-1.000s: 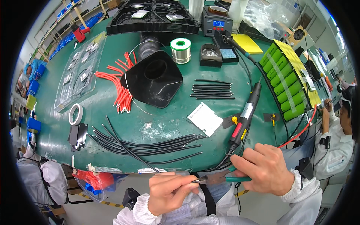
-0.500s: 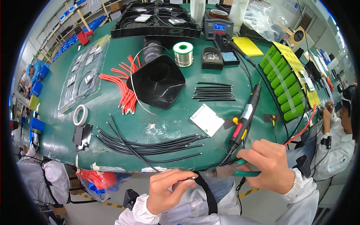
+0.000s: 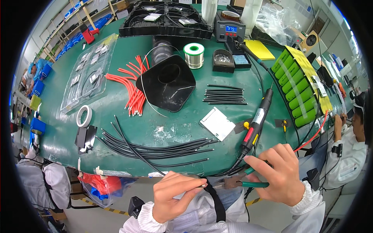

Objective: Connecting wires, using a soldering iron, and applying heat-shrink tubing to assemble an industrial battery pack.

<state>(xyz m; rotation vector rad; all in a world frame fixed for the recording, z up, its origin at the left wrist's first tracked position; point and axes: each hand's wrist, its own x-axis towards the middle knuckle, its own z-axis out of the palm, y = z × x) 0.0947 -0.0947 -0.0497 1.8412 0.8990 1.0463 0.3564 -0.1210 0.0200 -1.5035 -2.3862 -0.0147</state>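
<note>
I could not make out the tool tip behind my right hand [image 3: 278, 174], closed around green-handled pliers [image 3: 254, 184]. My left hand [image 3: 175, 196] pinched a black wire [image 3: 136, 152] below the table edge [image 3: 116, 171].

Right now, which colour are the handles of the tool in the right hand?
The handles are green, held in the right hand; the head view shows this.

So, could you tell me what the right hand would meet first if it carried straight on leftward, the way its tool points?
Probably the left hand, pinching a black wire; the right hand holds green-handled pliers aimed there, though depth is unclear.
</note>
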